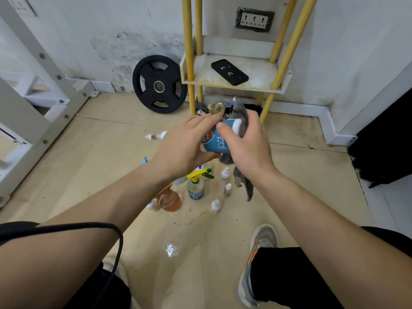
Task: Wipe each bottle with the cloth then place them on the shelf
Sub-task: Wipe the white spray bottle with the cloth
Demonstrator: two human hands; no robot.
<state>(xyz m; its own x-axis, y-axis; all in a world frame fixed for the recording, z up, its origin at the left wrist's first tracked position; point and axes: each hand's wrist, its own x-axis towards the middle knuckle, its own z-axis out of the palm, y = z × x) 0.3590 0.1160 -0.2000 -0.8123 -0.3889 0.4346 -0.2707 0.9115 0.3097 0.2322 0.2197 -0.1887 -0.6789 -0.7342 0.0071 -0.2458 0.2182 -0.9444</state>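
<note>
Left hand (185,144) curls round the blue bottle (214,142); right hand (248,142) grips the cloth (244,186) (mostly hidden)

Blue bottle (215,142) mostly covered by left hand (185,146) and right hand (246,144); label print too small to read. Grey cloth (245,185) largely hidden behind right hand. White spray bottle (156,136) on floor (100,157) blurred, body behind left hand. Shelf (231,88) posts cut off at top edge.

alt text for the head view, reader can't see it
A person's left hand holds a blue plastic bottle while the right hand presses a grey cloth against it. Several small spray bottles stand on the floor below, near a yellow-legged white shelf.
</note>
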